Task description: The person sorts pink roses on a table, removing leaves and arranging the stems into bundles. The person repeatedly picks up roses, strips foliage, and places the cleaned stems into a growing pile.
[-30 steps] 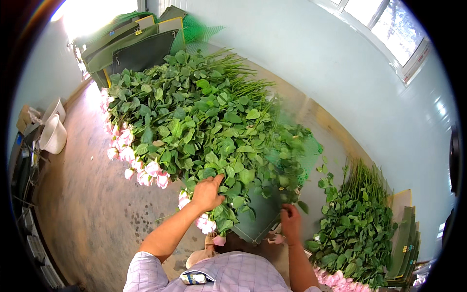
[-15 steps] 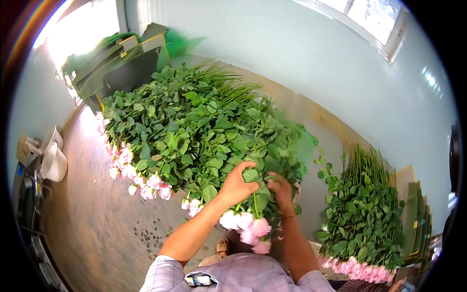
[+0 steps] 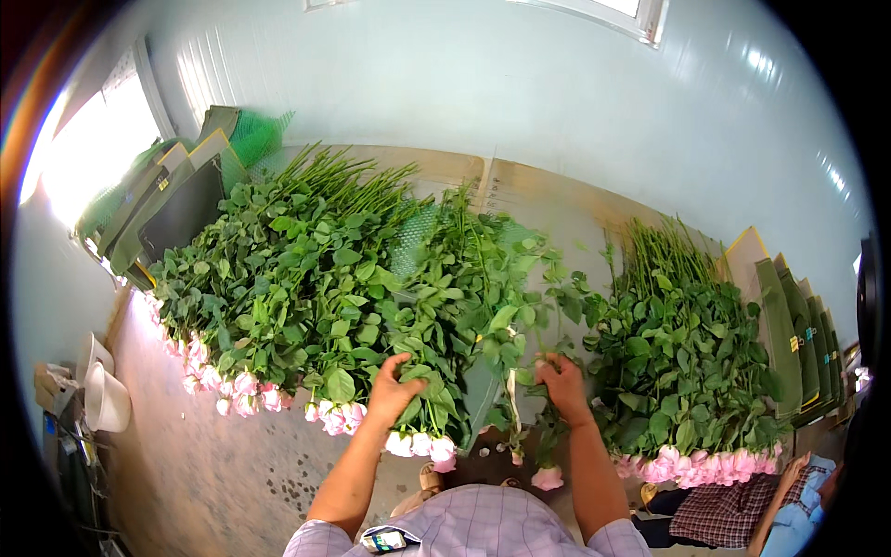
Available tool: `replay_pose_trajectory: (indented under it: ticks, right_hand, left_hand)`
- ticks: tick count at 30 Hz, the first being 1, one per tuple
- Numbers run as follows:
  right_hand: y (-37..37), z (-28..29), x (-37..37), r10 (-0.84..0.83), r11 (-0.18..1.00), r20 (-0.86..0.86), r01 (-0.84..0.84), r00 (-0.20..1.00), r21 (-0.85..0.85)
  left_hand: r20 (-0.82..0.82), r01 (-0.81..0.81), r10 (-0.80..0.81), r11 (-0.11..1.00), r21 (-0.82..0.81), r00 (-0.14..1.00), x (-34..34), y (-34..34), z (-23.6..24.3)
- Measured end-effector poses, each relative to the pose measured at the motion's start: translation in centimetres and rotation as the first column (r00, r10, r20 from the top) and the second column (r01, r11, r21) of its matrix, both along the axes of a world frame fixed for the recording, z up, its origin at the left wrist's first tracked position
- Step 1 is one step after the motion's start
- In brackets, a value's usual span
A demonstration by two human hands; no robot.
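Observation:
My left hand (image 3: 393,390) is at the near edge of a small bunch of pink roses (image 3: 422,445), its thumb and forefinger curved apart against the leaves. Fingertips of my right hand (image 3: 562,382) are pinched on a leafy rose stem; a single pink rose (image 3: 548,478) hangs below that hand, bloom toward me. Between my hands another thin stem with pale, dry-looking leaves (image 3: 512,399) lies over a sheet-like green surface (image 3: 483,401). To the left spreads a big pile of pink roses (image 3: 288,297), stems away from me and blooms at the near edge.
A second pile of roses (image 3: 682,371) lies at the right, beside upright dark green panels (image 3: 784,334). Similar panels (image 3: 181,218) and green netting (image 3: 255,139) stand at the far left. White buckets (image 3: 108,397) sit on the floor. Another person (image 3: 742,511) is at the lower right.
My hands have moved apart, the right one drawing a rose stem away from the bunch. The view has shifted to the right, bringing the other person into sight.

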State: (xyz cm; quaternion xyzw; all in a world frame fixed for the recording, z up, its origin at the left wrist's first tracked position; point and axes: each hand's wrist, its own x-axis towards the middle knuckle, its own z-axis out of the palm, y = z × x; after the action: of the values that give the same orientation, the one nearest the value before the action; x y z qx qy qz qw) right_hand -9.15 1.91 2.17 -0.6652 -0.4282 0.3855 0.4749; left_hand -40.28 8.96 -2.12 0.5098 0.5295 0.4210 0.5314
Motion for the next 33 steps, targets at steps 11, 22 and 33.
replay_pose_trajectory:
  ticks: [11,22,33]
  right_hand:
    - [-4.8,2.6,6.0,-0.006,1.0,0.075,0.008,0.997,-0.025]
    - [-1.1,-6.2,11.2,-0.068,0.996,0.23,0.078,0.971,-0.034]
    - [-2.8,-5.5,5.5,0.146,0.989,0.333,-0.125,0.932,-0.082]
  left_hand:
    - [-0.636,-0.028,0.144,0.982,0.189,0.758,-5.4,0.7,2.5]
    - [-0.852,0.256,-0.138,0.967,-0.005,0.504,15.3,-7.2,-0.4]
    - [-0.795,0.22,-0.161,0.975,-0.035,0.585,17.1,-5.8,-1.6]
